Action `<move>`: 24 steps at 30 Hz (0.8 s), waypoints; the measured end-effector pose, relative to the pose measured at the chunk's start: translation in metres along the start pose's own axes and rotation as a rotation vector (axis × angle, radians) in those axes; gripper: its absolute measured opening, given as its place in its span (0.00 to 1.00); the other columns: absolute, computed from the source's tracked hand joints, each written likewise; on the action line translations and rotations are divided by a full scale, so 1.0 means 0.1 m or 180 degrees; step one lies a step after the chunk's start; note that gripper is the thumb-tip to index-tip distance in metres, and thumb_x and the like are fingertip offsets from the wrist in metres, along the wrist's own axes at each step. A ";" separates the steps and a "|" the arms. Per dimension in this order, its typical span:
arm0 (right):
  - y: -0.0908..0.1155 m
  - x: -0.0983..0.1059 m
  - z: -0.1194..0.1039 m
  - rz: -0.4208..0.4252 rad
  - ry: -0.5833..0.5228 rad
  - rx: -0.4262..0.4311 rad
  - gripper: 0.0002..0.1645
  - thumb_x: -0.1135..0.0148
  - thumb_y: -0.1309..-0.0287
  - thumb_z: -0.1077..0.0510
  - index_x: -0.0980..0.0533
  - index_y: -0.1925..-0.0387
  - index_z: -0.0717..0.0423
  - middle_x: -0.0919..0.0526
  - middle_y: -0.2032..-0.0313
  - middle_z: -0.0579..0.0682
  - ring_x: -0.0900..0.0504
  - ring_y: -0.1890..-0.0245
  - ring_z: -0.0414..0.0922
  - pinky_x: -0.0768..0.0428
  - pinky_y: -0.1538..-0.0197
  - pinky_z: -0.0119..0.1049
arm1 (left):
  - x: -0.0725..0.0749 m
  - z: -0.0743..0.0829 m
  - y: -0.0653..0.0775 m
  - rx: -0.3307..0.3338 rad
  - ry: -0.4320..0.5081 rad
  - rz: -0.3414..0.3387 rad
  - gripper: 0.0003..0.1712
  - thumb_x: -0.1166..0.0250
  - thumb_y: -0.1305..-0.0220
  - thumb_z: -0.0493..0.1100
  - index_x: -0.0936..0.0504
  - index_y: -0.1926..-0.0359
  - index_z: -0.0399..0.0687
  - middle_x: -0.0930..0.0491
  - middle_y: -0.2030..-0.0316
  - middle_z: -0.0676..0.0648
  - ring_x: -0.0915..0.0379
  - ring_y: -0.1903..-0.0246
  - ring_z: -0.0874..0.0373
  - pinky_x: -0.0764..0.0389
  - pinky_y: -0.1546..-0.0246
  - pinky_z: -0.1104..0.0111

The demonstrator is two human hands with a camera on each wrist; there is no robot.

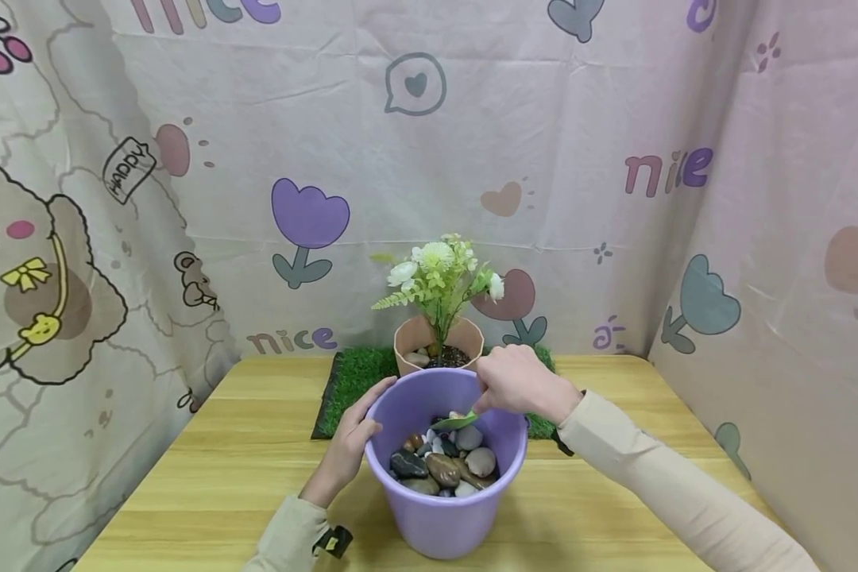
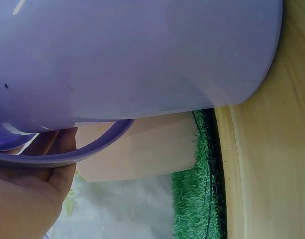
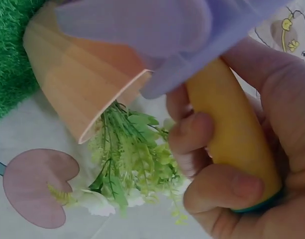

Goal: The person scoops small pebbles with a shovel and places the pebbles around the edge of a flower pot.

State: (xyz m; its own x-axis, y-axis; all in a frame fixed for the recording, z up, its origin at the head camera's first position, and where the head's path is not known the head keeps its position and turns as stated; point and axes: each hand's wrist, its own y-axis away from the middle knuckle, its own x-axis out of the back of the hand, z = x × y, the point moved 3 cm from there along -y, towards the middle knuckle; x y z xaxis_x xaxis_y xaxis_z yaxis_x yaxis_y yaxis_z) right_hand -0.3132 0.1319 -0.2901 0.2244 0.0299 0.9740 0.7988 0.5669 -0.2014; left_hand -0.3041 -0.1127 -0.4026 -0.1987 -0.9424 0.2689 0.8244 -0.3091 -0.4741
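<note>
A purple bucket (image 1: pixel 443 516) stands on the table with several stones (image 1: pixel 443 469) inside, dark, brown and grey. My left hand (image 1: pixel 350 445) holds the bucket's left side at the rim; in the left wrist view a purple handle loop (image 2: pixel 105 142) crosses its fingers. Over the bucket's right rim, my right hand (image 1: pixel 518 381) grips a hand trowel by its yellow handle (image 3: pixel 227 124), fingers wrapped round it. The trowel's green blade (image 1: pixel 454 423) dips inside the bucket, just above the stones, with small pale pieces at it.
Behind the bucket, a peach flowerpot (image 1: pixel 404 345) with white flowers (image 1: pixel 436 258), dark soil and a few stones stands on a green grass mat (image 1: pixel 361 377). The wooden table (image 1: pixel 243 461) reaches a printed cloth (image 1: pixel 429 159) at the back and sides.
</note>
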 end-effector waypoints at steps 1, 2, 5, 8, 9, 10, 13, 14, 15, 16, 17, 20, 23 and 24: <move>0.02 -0.01 0.01 0.0065 -0.0013 0.0048 0.22 0.23 0.63 0.40 0.27 0.93 0.40 0.28 0.89 0.35 0.30 0.87 0.38 0.34 0.84 0.35 | 0.00 0.00 0.00 -0.0003 0.0002 -0.0005 0.41 0.55 0.47 0.31 0.37 0.28 0.46 0.32 0.33 0.38 0.31 0.39 0.39 0.22 0.47 0.66; 0.04 -0.01 0.01 0.0133 -0.0029 0.0102 0.22 0.23 0.62 0.41 0.26 0.93 0.40 0.29 0.89 0.34 0.31 0.87 0.37 0.35 0.84 0.34 | 0.00 0.00 0.00 -0.0002 0.0003 -0.0010 0.41 0.55 0.46 0.31 0.37 0.28 0.46 0.32 0.33 0.38 0.31 0.39 0.39 0.22 0.47 0.66; 0.11 -0.02 0.03 0.0285 -0.0023 0.0220 0.19 0.24 0.61 0.39 0.23 0.91 0.40 0.30 0.88 0.33 0.33 0.88 0.36 0.37 0.85 0.32 | -0.01 0.00 -0.01 0.0004 0.0001 -0.0032 0.41 0.55 0.46 0.31 0.37 0.28 0.47 0.32 0.32 0.39 0.31 0.39 0.39 0.22 0.47 0.67; 0.17 -0.03 0.05 0.0420 0.0004 0.0306 0.16 0.26 0.59 0.38 0.19 0.86 0.40 0.29 0.86 0.33 0.35 0.86 0.34 0.39 0.84 0.31 | 0.00 0.00 0.00 -0.0002 -0.0010 -0.0015 0.41 0.55 0.46 0.32 0.36 0.28 0.46 0.32 0.33 0.39 0.31 0.39 0.40 0.23 0.47 0.68; 0.19 -0.04 0.06 0.0468 0.0011 0.0320 0.15 0.26 0.58 0.37 0.17 0.84 0.39 0.28 0.84 0.33 0.35 0.86 0.33 0.39 0.84 0.30 | 0.00 0.00 0.00 -0.0010 -0.0014 -0.0014 0.41 0.55 0.46 0.32 0.36 0.28 0.46 0.32 0.33 0.39 0.31 0.39 0.40 0.23 0.47 0.68; 0.21 -0.05 0.07 0.0505 0.0004 0.0326 0.14 0.27 0.57 0.37 0.16 0.82 0.39 0.28 0.83 0.33 0.35 0.85 0.33 0.39 0.84 0.29 | 0.00 0.00 0.00 -0.0019 -0.0017 -0.0011 0.41 0.55 0.47 0.32 0.36 0.28 0.46 0.32 0.33 0.39 0.31 0.39 0.40 0.23 0.47 0.68; 0.26 -0.07 0.11 0.0642 -0.0053 0.0389 0.13 0.28 0.55 0.37 0.13 0.76 0.39 0.27 0.81 0.33 0.35 0.84 0.31 0.39 0.83 0.27 | 0.00 0.00 0.00 -0.0045 -0.0017 0.0003 0.41 0.55 0.47 0.32 0.36 0.28 0.45 0.32 0.33 0.39 0.31 0.38 0.41 0.24 0.46 0.69; 0.28 -0.08 0.12 0.0692 -0.0085 0.0418 0.13 0.29 0.54 0.37 0.13 0.75 0.39 0.28 0.80 0.34 0.35 0.84 0.31 0.39 0.83 0.26 | 0.00 0.00 0.00 -0.0050 -0.0014 0.0005 0.41 0.55 0.47 0.31 0.36 0.28 0.45 0.32 0.33 0.39 0.31 0.38 0.41 0.24 0.46 0.69; 0.30 -0.09 0.13 0.0741 -0.0110 0.0451 0.14 0.29 0.53 0.37 0.13 0.74 0.39 0.28 0.80 0.33 0.35 0.84 0.30 0.39 0.83 0.25 | 0.00 0.00 0.00 -0.0054 -0.0012 0.0008 0.41 0.55 0.47 0.31 0.36 0.28 0.45 0.32 0.33 0.39 0.32 0.38 0.41 0.24 0.46 0.69; 0.31 -0.09 0.14 0.0783 -0.0136 0.0484 0.13 0.30 0.52 0.37 0.13 0.73 0.39 0.28 0.80 0.33 0.35 0.83 0.30 0.39 0.83 0.25 | 0.00 0.00 0.00 -0.0058 -0.0013 0.0013 0.41 0.55 0.47 0.31 0.36 0.28 0.45 0.32 0.33 0.38 0.32 0.38 0.42 0.24 0.46 0.70; 0.32 -0.10 0.15 0.0820 -0.0158 0.0519 0.13 0.30 0.52 0.37 0.13 0.73 0.39 0.29 0.80 0.33 0.35 0.83 0.30 0.39 0.82 0.24 | 0.00 0.01 0.00 -0.0061 -0.0016 0.0014 0.41 0.55 0.47 0.31 0.36 0.28 0.45 0.31 0.33 0.38 0.32 0.38 0.42 0.24 0.46 0.70; 0.36 -0.13 0.18 0.0896 -0.0198 0.0578 0.12 0.31 0.50 0.38 0.13 0.73 0.39 0.29 0.79 0.33 0.35 0.82 0.29 0.38 0.81 0.23 | 0.01 0.01 0.00 -0.0065 -0.0021 0.0019 0.41 0.55 0.48 0.32 0.36 0.28 0.44 0.31 0.33 0.38 0.32 0.38 0.42 0.24 0.47 0.70; 0.38 -0.16 0.20 0.0909 -0.0243 0.0550 0.12 0.31 0.49 0.38 0.13 0.71 0.38 0.28 0.78 0.33 0.35 0.81 0.28 0.38 0.81 0.23 | 0.01 0.02 0.00 -0.0074 -0.0026 0.0027 0.41 0.55 0.48 0.32 0.36 0.28 0.43 0.31 0.33 0.38 0.32 0.38 0.42 0.24 0.46 0.71; 0.38 -0.17 0.21 0.0922 -0.0247 0.0542 0.11 0.31 0.49 0.39 0.13 0.71 0.38 0.28 0.78 0.33 0.35 0.81 0.28 0.37 0.80 0.23 | 0.01 0.02 0.00 -0.0078 -0.0025 0.0030 0.41 0.55 0.48 0.31 0.36 0.28 0.43 0.31 0.33 0.38 0.32 0.38 0.42 0.24 0.46 0.71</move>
State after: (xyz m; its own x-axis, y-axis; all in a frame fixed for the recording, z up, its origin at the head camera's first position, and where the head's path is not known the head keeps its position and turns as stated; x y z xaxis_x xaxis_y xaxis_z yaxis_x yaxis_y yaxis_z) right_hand -0.2980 0.1701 -0.3120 0.3801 0.2684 0.8852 0.6020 0.6547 -0.4570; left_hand -0.3036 -0.1134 -0.4008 -0.1867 -0.9443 0.2709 0.8131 -0.3033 -0.4969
